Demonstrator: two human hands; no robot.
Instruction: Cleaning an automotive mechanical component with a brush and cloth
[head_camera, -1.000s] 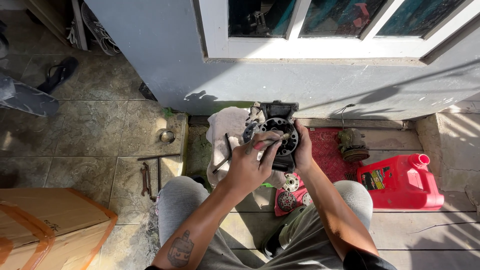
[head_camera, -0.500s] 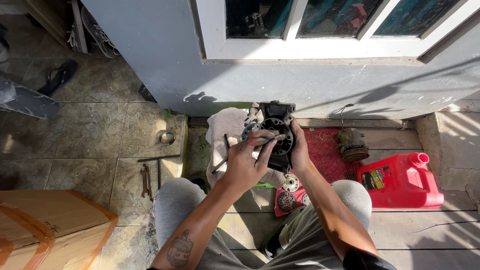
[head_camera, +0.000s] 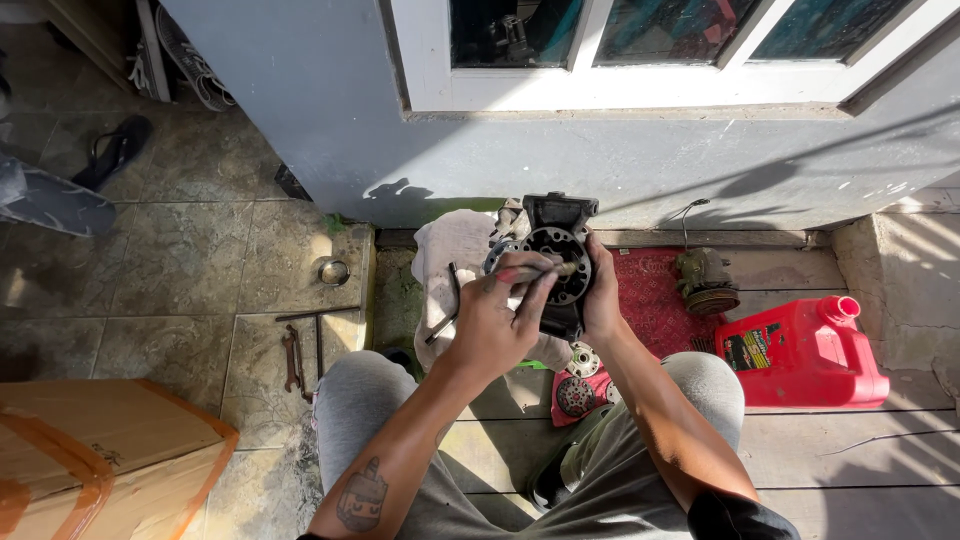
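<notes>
- Grey-blue wall (head_camera: 330, 110) fills the top of the view, with a white-framed window (head_camera: 640, 70) set in it; tiled floor (head_camera: 170, 270) lies to the left and wooden boards (head_camera: 850, 450) to the right
- Brown cardboard box (head_camera: 90, 450) sits at the lower left on the tiles
- Red plastic jug (head_camera: 800, 350) lies on the boards, well apart from the hands; a red mat (head_camera: 650, 290) lies between it and the work
- White cloth (head_camera: 455, 250) is spread just left of the work, a dark tool lying on it
- Black metal housing (head_camera: 558, 250), round with holes about its face, is held upright above the person's knees, before the wall
- Left hand (head_camera: 495, 320) is clenched on a thin rod-like tool (head_camera: 540, 271), whose tip rests against the housing's face
- Right hand (head_camera: 603, 295) grasps the housing's right side; the grip is closed around it
- Small round metal parts (head_camera: 580, 375) lie below the housing, between the knees
- A wrench (head_camera: 291, 358) and a small metal cup (head_camera: 333, 271) lie on the tiles, apart from the hands
</notes>
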